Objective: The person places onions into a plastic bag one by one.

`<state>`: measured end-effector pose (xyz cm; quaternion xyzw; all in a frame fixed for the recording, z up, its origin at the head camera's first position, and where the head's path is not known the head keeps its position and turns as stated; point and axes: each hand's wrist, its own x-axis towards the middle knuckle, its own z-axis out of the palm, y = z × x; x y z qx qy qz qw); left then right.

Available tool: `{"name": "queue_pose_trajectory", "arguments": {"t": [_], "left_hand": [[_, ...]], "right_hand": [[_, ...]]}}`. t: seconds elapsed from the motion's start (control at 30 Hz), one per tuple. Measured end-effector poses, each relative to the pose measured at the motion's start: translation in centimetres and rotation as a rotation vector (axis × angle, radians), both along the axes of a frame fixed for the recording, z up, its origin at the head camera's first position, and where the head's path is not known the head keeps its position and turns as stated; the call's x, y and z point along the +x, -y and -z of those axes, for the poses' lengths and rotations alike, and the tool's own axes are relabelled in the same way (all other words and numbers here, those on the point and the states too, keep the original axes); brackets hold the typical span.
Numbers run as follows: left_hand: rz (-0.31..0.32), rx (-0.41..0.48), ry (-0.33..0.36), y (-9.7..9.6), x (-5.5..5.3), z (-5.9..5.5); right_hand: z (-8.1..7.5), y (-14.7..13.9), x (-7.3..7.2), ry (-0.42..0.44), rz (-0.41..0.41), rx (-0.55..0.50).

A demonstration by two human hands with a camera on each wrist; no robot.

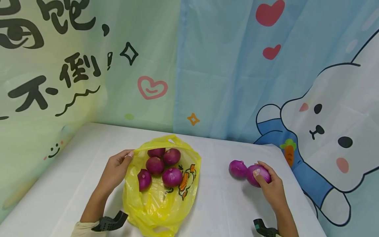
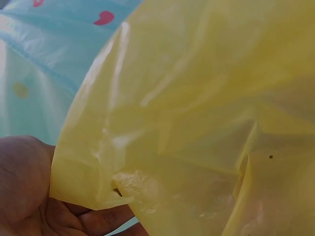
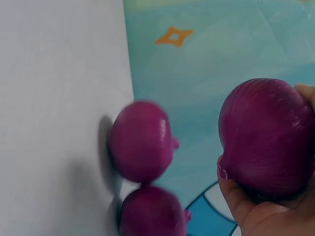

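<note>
At the left, my left hand [image 1: 116,169] pinches the rim of a yellow plastic bag [image 1: 185,154] between thumb and fingers. In the left wrist view the bag [image 2: 162,147] fills most of the picture, with part of the hand [image 2: 24,191] beside it. Several red onions [image 1: 172,177] lie inside the open-mouthed bag. My right hand [image 1: 270,186] grips a red onion [image 1: 258,173], lifted off the table in the right wrist view. Two more onions, one farther [image 3: 142,141] and one nearer [image 3: 152,214], rest side by side on the table there; the head view shows one [image 1: 238,169] plainly.
A white cloth covers the table [image 1: 219,210]. Behind it hangs a printed curtain [image 1: 213,72] with hearts, writing and a cartoon rabbit. The bag stands left of the loose onions, and the table's right edge runs close by my right hand.
</note>
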<state>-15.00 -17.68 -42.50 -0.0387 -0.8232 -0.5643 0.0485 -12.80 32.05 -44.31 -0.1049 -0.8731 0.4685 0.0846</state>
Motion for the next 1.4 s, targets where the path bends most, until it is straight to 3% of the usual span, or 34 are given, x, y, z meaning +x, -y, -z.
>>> {"name": "queue_pose_trajectory", "arguments": {"t": [0.23,0.53,0.9,1.23,1.4], "left_hand": [[0.001,-0.008,-0.017,0.0,-0.1,0.0],[-0.005,-0.012,-0.011,0.0,0.2,-0.2],[0.004,0.007,-0.008,-0.1,0.0,-0.1],[0.012,0.016,-0.01,-0.1,-0.1,0.0],[0.006,0.014,-0.017,0.0,-0.1,0.1]], "right_hand": [[-0.7,2.0,-0.6,-0.053,-0.077,-0.028],[-2.2,5.5,-1.7,-0.041,-0.186,-0.104],[-3.4,9.9,-3.0,-0.121,-0.337,-0.119],[-4.3,14.6,-4.3,-0.123,-0.582,-0.275],[-4.7,16.1,-4.9,-0.12,-0.637,-0.291]]}}
